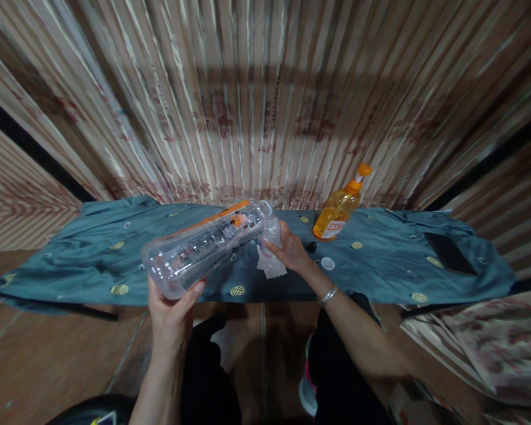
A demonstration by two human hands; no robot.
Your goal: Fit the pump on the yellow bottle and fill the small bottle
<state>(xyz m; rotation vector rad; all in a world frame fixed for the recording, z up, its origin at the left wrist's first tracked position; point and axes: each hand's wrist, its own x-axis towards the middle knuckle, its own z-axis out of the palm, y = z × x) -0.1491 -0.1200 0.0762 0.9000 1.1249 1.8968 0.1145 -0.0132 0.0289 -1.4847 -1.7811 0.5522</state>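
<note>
My left hand [172,307] is closed round the lower end of a large clear plastic bottle [207,245] with an orange strip. The bottle is tilted, its neck pointing up and right at the mouth of a small clear bottle [271,229]. My right hand [289,248] grips that small bottle and wears a silver bangle at the wrist. Whether the two mouths touch, I cannot tell. A crumpled white tissue [272,268] lies below the small bottle. To the right are a black cap [311,247] and a round white lid [328,263].
A pump bottle of orange liquid [336,212] stands at the back right of the table with its teal cloth [84,260]. Farther right lies a dark flat phone-like object [450,253]. Striped curtains [265,106] hang behind, and dark poles flank the table.
</note>
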